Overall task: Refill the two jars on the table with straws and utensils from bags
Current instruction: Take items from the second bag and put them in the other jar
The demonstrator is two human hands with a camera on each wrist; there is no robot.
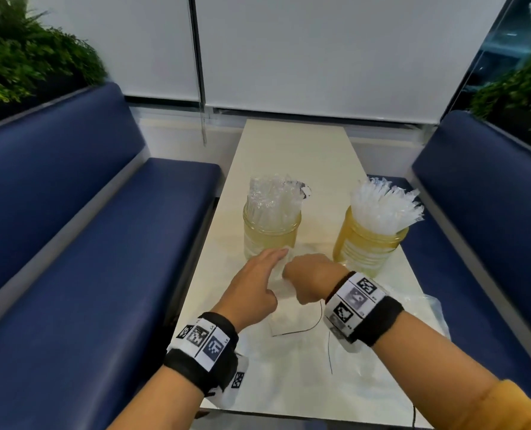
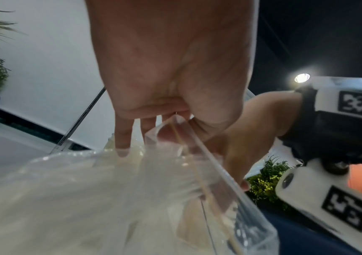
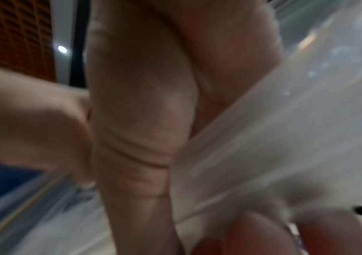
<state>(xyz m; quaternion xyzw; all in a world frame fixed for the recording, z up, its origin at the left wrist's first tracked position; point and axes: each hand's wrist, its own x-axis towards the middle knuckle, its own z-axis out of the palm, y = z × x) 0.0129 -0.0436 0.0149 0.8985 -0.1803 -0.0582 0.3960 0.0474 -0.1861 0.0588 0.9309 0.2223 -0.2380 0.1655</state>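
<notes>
Two amber glass jars stand on the table (image 1: pixel 289 150). The left jar (image 1: pixel 270 237) is packed with clear-wrapped utensils (image 1: pixel 272 197); the right jar (image 1: pixel 368 243) holds white wrapped straws (image 1: pixel 382 203). In front of the left jar both hands hold a clear plastic bag (image 1: pixel 281 285) (image 2: pixel 110 198) (image 3: pixel 273 129). My left hand (image 1: pixel 252 287) (image 2: pixel 164 86) pinches its edge between thumb and long fingers. My right hand (image 1: pixel 310 280) (image 3: pixel 142 120) grips the bag in a fist. What the bag holds is blurred.
More crumpled clear plastic (image 1: pixel 435 321) lies on the table's near right part. Blue padded benches flank the table, left (image 1: pixel 87 243) and right (image 1: pixel 475 212). A blind cord (image 1: pixel 202 119) hangs at the far wall. Plants (image 1: pixel 25 57) stand behind the benches.
</notes>
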